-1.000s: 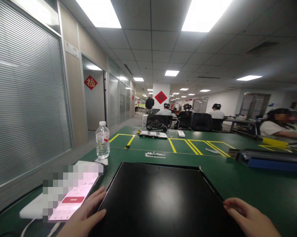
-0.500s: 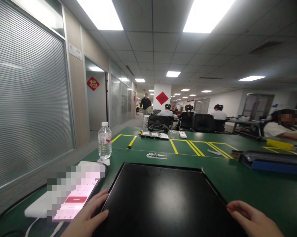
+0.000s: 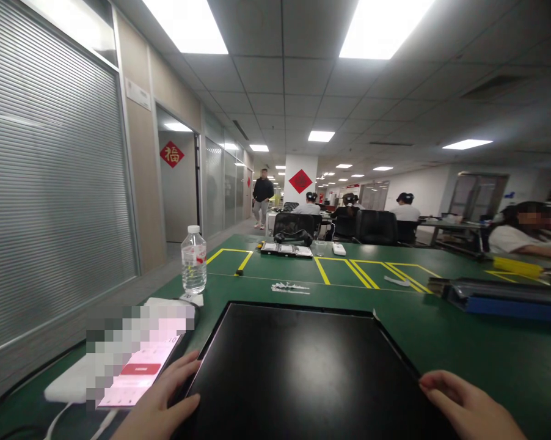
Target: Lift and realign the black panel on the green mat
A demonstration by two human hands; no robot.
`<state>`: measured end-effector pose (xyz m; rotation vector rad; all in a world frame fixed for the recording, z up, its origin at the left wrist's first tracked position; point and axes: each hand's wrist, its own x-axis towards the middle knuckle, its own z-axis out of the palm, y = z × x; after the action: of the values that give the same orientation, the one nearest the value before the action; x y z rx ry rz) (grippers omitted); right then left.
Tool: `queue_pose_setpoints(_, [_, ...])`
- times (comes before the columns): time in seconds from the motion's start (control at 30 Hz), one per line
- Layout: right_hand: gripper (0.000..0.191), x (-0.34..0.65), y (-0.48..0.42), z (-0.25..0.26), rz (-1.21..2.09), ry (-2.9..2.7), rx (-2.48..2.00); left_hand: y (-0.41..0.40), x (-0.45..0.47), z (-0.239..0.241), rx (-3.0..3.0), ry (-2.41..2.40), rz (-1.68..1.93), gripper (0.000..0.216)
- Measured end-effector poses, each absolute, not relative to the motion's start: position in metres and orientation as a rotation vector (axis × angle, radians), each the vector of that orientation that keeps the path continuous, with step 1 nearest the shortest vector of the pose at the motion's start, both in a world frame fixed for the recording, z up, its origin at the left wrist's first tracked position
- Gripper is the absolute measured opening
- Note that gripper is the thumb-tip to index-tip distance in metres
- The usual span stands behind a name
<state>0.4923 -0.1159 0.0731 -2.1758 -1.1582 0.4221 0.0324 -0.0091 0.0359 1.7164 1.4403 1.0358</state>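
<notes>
A large flat black board [image 3: 298, 366] lies on the green table [image 3: 477, 348] right in front of me. My left hand [image 3: 165, 406] rests at its near left edge, thumb on top and fingers along the side. My right hand [image 3: 468, 406] lies against its near right edge, fingers loosely curled onto the rim. A lit phone [image 3: 140, 370] with a pink screen lies just left of my left hand, partly on a white power bank [image 3: 67, 388] with a white cable.
A clear water bottle [image 3: 193, 260] stands at the far left of the table. Yellow floor-style lines mark the table's far half, with small trays [image 3: 284, 249] and a blue-and-black long case [image 3: 504, 296] at right. Seated people work beyond; one person walks in the corridor.
My hands and the black board have stayed put. The person in the corridor has walked closer and to the left.
</notes>
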Motion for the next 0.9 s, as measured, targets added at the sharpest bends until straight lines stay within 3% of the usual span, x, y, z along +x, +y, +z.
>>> queue_pose_setpoints(0.1, [0.043, 0.4927, -0.1156, 0.0725, 0.441, -1.152, -2.182, -0.0074, 0.0314, 0.0325, 1.725, 1.444, 1.037, 0.047])
queue_pose_setpoints(0.4, [0.043, 0.494, -0.1153, 0.068, 0.446, -1.22, -2.207, -0.0138, 0.0381, 0.0397, 1.763, 1.5, 0.912, 0.068])
queue_pose_setpoints(0.77, [0.042, 0.4925, -0.1175, 0.0704, 0.414, -1.259, -2.228, -0.013, 0.0387, 0.0384, 1.857, 1.534, 0.84, 0.07])
queue_pose_setpoints(0.9, [0.042, 0.4937, -0.1169, 0.0679, 0.423, -1.283, -2.233, -0.0131, 0.0349, 0.0315, 1.921, 1.502, 0.809, 0.057])
